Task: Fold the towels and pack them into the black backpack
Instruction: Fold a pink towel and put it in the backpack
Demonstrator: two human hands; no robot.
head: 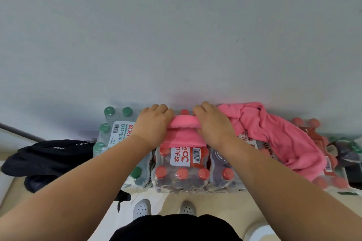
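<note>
A pink towel (183, 133) lies partly rolled on top of shrink-wrapped packs of water bottles. My left hand (151, 123) grips the left end of the roll and my right hand (212, 123) grips the right end, fingers curled over the far side. A second pink towel (274, 135) lies crumpled and unfolded to the right, draped over the packs. The black backpack (47, 157) sits on the floor at the left, slumped, beside the packs.
The bottle packs, one with green caps (115, 133) and others with red caps (182, 172), stand against a grey wall (176, 35). My grey shoes (142, 208) are on the pale floor below. A dark object (346, 152) sits at the far right.
</note>
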